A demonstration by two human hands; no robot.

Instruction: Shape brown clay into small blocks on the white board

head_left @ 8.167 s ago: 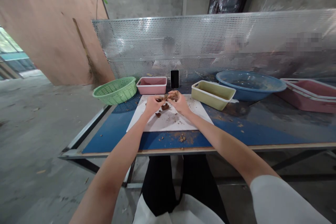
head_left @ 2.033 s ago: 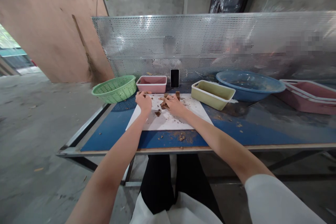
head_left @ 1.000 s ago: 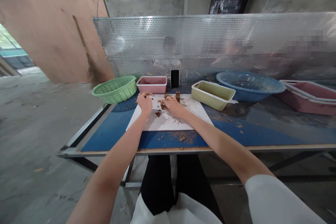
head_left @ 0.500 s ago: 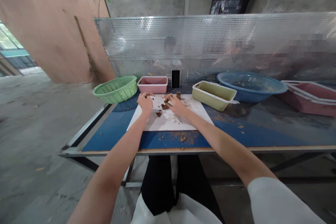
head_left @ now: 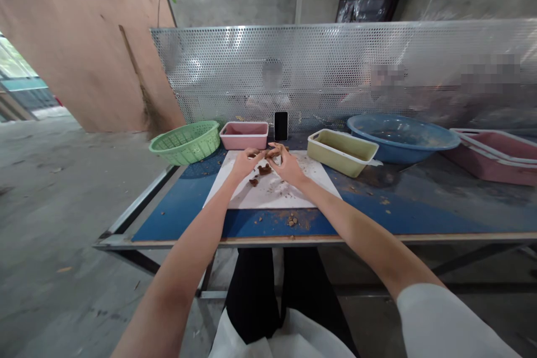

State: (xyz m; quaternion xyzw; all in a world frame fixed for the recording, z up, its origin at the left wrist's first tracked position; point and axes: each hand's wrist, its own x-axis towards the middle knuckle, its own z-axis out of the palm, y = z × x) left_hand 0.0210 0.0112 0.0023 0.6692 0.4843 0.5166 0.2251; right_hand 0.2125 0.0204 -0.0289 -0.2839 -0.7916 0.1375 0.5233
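Note:
My left hand [head_left: 247, 163] and my right hand [head_left: 286, 164] meet above the back part of a white board [head_left: 251, 198]. Fingers of both hands are closed round a small brown clay piece [head_left: 268, 153], which they partly hide. Just below them on the board lies a dark brown clay lump [head_left: 264, 169], with a smaller clay bit [head_left: 254, 182] nearer to me. Crumbs are scattered around both.
A green basket [head_left: 184, 144] and pink tub [head_left: 244, 137] stand at the back left, a phone [head_left: 281, 126] behind the board. Rightward are a yellow-green tub [head_left: 342, 152], blue basin [head_left: 398, 137] and pink tubs [head_left: 499, 156]. Crumbs [head_left: 292, 220] lie near the front edge.
My left hand has moved right and my right hand slightly up, so their fingers now meet at the clay piece. The lump and bit on the board have stayed in place.

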